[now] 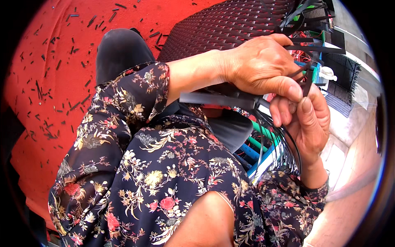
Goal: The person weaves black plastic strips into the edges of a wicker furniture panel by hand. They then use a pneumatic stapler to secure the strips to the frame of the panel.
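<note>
hands: 2, left hand (263, 66) and right hand (306, 123), both just beside the woven panel (222, 24) | woven panels: 1 dark | black strips near the panel: several, too tangled to count | black offcuts on red floor (49, 61) left of panel: dozens

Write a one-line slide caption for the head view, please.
Left hand and right hand pinch dark flat strips beside a woven dark panel.

No packages, labels, signs or screens can be made out in this view.
</note>
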`<state>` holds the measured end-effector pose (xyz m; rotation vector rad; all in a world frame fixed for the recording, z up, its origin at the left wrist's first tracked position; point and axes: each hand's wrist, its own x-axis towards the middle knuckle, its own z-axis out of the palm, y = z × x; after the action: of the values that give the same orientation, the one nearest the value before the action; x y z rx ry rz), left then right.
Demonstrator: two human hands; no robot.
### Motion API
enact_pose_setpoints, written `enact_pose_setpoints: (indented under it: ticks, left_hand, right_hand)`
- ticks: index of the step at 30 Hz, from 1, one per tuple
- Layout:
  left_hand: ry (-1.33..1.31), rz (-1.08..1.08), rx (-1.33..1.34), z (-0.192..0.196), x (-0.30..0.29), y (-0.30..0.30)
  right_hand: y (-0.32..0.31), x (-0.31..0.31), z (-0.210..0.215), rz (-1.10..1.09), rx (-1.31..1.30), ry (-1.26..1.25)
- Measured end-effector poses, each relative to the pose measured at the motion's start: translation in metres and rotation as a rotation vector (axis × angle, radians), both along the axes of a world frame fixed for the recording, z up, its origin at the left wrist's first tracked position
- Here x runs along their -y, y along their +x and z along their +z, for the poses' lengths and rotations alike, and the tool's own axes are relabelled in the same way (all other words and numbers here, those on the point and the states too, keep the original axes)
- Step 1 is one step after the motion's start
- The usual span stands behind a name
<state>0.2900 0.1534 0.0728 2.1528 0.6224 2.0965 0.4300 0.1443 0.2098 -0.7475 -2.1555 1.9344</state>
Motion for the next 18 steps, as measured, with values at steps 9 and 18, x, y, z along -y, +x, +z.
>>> enact_pose_setpoints:
  ticks: [9, 18]
  left_hand:
    - [0.008, 0.011, 0.016, 0.000, 0.013, 0.013]
    - [0.009, 0.068, -0.066, 0.012, 0.027, 0.011]
  right_hand:
    - [0.009, 0.024, 0.029, 0.148, 0.238, 0.425]
    - [0.020, 0.011, 0.040, 0.098, 0.169, 0.332]
